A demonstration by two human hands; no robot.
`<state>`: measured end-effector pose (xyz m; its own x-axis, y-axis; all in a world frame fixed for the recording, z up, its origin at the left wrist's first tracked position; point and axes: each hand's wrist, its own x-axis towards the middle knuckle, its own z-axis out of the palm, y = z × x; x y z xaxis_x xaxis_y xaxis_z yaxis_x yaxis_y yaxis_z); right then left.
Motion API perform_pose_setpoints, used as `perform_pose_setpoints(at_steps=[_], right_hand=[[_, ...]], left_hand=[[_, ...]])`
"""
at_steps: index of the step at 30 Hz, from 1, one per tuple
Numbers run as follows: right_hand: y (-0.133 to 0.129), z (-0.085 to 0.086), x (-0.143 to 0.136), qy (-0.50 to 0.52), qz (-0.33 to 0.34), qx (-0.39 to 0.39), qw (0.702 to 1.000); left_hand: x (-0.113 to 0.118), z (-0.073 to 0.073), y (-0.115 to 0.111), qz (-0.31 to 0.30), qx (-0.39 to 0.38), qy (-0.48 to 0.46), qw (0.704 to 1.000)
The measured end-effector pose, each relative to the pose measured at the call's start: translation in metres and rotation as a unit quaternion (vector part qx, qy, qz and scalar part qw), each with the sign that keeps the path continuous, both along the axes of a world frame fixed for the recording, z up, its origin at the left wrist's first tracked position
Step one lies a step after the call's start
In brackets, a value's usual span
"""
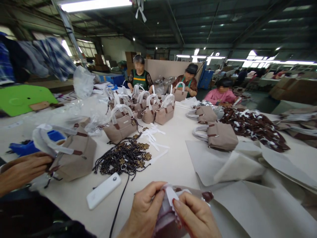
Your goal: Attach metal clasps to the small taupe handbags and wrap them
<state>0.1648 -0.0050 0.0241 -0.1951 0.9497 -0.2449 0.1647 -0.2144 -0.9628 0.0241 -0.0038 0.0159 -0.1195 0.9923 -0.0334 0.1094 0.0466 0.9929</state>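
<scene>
Nearest my lens, at six o'clock, my left hand [145, 211] and my right hand [195, 216] meet over a small handbag [165, 221] held low against me. The fingers [151, 195] of the left hand are closed on a strip of white paper wrap [170, 195] at the bag's top, and the right hand pinches the same strip from the other side, thumb pressed to it. A brown strap end [207, 196] sticks out just past the right hand.

Sweeping from nine o'clock: a co-worker's hand [22, 170] grips a beige handbag [75, 157] with wrapped handles, standing on the counter [178, 155]. A blue tray [32, 145] lies behind it. Toward seven o'clock a white power bank [104, 190] lies flat with a black cable [119, 205] running down toward me. Just above it sits a heap of black cords with gold charms [123, 157], and white paper strips [153, 135] lie scattered beyond.

At twelve o'clock a cluster of finished bags [146, 109] stands upright, with three seated people behind. Toward two o'clock two bags [218, 134] lie on their sides, near a pile of brown straps [255, 127]. At four o'clock grey fabric sheets [247, 185] overlap across the counter.
</scene>
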Motion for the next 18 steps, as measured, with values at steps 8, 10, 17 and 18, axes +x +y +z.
perform_pose_setpoints(at_steps=[8, 10, 17, 18], right_hand=[[0.009, -0.001, 0.001, -0.031, 0.057, 0.033, 0.997], [0.010, -0.002, 0.001, -0.036, 0.068, 0.037, 0.996], [0.012, -0.006, 0.001, -0.076, 0.093, 0.052, 0.991], [0.012, -0.008, 0.001, -0.093, 0.093, 0.067, 0.989]], left_hand=[[0.001, -0.009, -0.007, 0.006, 0.086, 0.037, 0.996], [0.000, -0.012, -0.008, -0.004, 0.112, 0.031, 0.993], [-0.004, -0.018, -0.008, -0.029, 0.170, 0.054, 0.984], [-0.006, -0.019, -0.007, -0.033, 0.191, 0.064, 0.979]])
